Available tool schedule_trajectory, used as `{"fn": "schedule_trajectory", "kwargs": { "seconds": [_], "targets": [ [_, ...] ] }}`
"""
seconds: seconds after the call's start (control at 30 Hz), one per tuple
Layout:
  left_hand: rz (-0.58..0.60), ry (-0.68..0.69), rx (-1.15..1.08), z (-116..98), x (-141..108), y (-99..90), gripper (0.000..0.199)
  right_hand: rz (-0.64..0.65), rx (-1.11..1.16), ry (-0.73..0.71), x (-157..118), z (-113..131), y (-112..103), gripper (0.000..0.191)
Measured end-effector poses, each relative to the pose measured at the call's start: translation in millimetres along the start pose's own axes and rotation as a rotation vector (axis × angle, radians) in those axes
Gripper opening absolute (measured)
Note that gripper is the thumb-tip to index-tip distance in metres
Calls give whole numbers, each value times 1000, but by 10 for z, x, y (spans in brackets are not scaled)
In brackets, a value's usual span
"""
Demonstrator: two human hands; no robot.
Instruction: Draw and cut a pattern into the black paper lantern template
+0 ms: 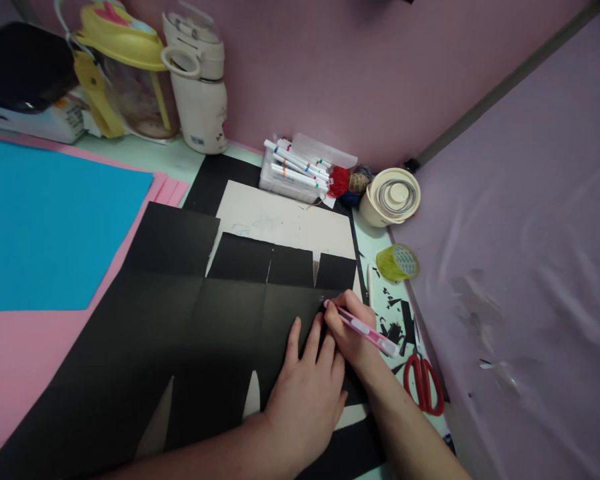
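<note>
A large sheet of black card (160,320) lies across the table, with slits and flaps cut along its far edge and pointed gaps near its front edge. Flat on its right part rests my left hand (307,393), fingers spread. My right hand (353,327) grips a pink and white pen (365,330), whose tip touches the card just beyond my left fingertips. Small pale marks show beside the tip. Beneath the cut flaps lies a white sheet (285,217) with faint blue drawing.
Blue sheet (55,227) over pink paper at left. Along the back stand a yellow-lidded jug (130,80), a white bottle (200,100), a marker box (293,180) and yarn (339,181). Cream container (390,197), tape roll (397,261), black scraps and red-handled scissors (423,383) are at right.
</note>
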State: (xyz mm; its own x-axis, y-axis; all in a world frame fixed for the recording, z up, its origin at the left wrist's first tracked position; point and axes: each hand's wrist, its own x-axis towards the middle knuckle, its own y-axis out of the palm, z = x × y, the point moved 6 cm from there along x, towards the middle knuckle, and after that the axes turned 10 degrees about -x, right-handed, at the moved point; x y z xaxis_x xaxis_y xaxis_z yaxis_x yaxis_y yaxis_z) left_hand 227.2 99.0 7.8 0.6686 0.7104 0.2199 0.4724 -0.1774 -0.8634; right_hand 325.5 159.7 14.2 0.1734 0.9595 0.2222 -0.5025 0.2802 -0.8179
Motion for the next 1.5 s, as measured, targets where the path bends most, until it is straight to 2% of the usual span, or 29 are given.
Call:
{"fn": "schedule_trajectory", "kwargs": {
  "seconds": [0.27,0.6,1.17,1.5],
  "targets": [
    [1,-2,1,1,-11,1,59,14,16,-3,-3,1,0,22],
    [7,0,-21,1,-9,-8,57,-65,123,134,-4,-86,-28,15],
    [14,-5,4,-1,-13,8,59,-14,80,90,-12,-60,6,19],
    [1,-1,14,-6,-10,9,55,61,-5,-27,-10,-5,21,12]
  ]
}}
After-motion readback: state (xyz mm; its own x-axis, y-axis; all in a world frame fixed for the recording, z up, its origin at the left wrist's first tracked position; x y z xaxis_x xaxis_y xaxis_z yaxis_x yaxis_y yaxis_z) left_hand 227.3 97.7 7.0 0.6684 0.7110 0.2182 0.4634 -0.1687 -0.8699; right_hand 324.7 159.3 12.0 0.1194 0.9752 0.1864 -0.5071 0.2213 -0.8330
